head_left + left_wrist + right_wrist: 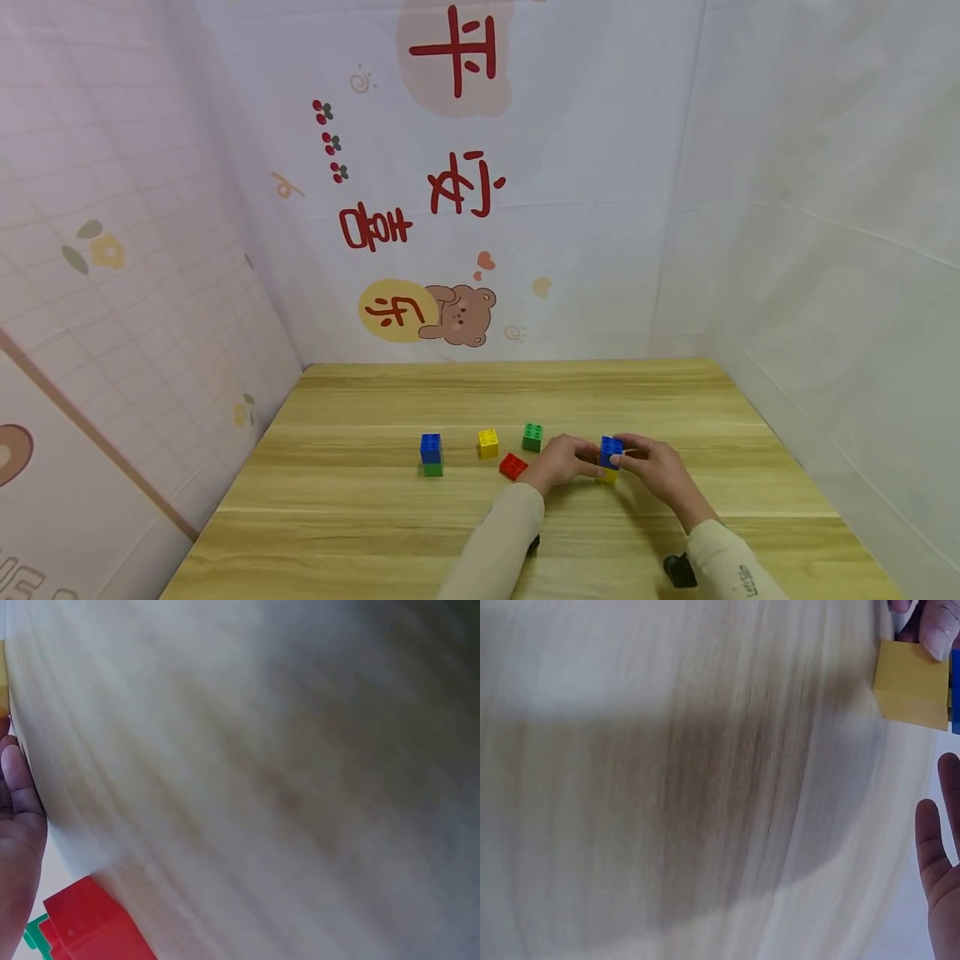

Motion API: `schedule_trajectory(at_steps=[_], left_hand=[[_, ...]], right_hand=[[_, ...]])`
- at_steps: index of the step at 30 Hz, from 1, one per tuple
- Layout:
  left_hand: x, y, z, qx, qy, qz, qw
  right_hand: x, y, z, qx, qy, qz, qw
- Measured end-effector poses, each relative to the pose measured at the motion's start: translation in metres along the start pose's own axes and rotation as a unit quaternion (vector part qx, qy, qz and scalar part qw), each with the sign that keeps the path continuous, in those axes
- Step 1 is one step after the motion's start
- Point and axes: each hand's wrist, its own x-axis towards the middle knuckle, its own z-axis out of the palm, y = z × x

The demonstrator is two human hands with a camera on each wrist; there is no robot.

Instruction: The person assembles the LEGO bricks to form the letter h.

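Toward the right of the table, a blue brick sits on top of a yellow brick. My right hand pinches the blue brick, its thumb at the near side and its fingers behind. From the other side, my left hand holds the yellow brick, with the thumb against it. In the right wrist view the thumb lies on the yellow brick, while fingers of the right hand stretch out below it. The left wrist view catches only part of the left hand.
Beside the left hand lies a red brick. Behind it stand a green brick and a yellow brick. Farther left, another blue brick is stacked on a green brick. Fabric walls border the wooden table.
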Motion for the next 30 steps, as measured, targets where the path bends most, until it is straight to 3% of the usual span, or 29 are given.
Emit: schedule_trajectory(at_steps=[9, 23, 30], left_hand=[[-0.0037, 0.0052, -0.0001, -0.008, 0.006, -0.01, 0.9999], [0.0015, 0.0037, 0.0059, 0.022, 0.018, -0.007, 0.9996], [0.0011, 0.0037, 0.0088, 0.026, 0.024, -0.021, 0.9992]], right_hand=[[-0.0001, 0.0025, -0.0016, -0.047, -0.002, -0.022, 0.999], [0.002, 0.005, -0.0008, -0.024, 0.008, 0.002, 1.0], [-0.0004, 0.0072, 0.0028, 0.005, 0.007, 0.01, 1.0]])
